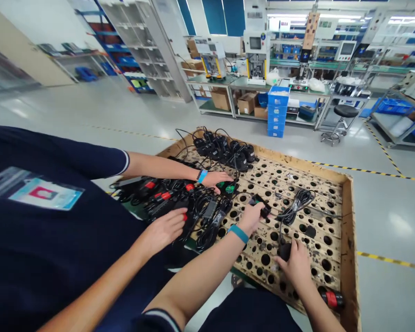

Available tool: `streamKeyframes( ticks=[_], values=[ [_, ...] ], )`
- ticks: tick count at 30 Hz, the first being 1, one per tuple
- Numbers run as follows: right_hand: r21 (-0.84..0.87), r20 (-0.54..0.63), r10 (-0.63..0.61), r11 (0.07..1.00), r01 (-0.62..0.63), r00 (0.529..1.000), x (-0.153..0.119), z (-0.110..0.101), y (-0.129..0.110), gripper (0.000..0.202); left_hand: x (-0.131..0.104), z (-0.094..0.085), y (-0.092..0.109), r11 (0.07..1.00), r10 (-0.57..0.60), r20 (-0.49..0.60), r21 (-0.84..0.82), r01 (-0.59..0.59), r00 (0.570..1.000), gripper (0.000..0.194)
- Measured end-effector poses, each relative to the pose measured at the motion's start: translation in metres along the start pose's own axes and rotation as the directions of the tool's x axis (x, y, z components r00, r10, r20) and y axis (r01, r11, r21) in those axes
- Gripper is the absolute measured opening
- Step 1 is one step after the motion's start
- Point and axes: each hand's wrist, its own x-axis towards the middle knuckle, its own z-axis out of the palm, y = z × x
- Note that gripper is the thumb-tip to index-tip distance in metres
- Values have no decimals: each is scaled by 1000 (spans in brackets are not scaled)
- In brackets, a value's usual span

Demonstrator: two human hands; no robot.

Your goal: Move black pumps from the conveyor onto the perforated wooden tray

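Note:
My left hand (253, 217), with a blue wristband, grips a small black plug (263, 207) over a perforated wooden tray (347, 216). My right hand (296, 266) closes on a black round adapter (284, 251) near the tray's front. Its cable runs up to a coiled black bundle (296, 204). A co-worker in a dark shirt stands to my left. One of their hands (215, 178) rests by a green-labelled black part (228, 188). Their other hand (166, 229) lies on tangled black cables with red parts (180, 198).
Several black adapters (224, 148) are piled at the tray's far end. A red-and-black part (332, 299) lies at its front right corner. Beyond stand stacked blue crates (277, 110), a stool (345, 113), workbenches and shelving. Yellow-black tape (390, 260) marks the floor.

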Motion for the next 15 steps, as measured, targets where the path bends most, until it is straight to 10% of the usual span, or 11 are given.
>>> streamKeyframes(
  ticks=[7, 15],
  values=[
    [55, 31, 30, 998, -31, 999, 5, 15, 15, 72, 3, 54, 71, 993, -4, 317, -108, 40, 948, 28],
    [520, -54, 280, 827, -212, 959, 24, -108, 50, 76, 31, 10, 157, 996, -4, 432, -76, 41, 902, 38]
  ],
)
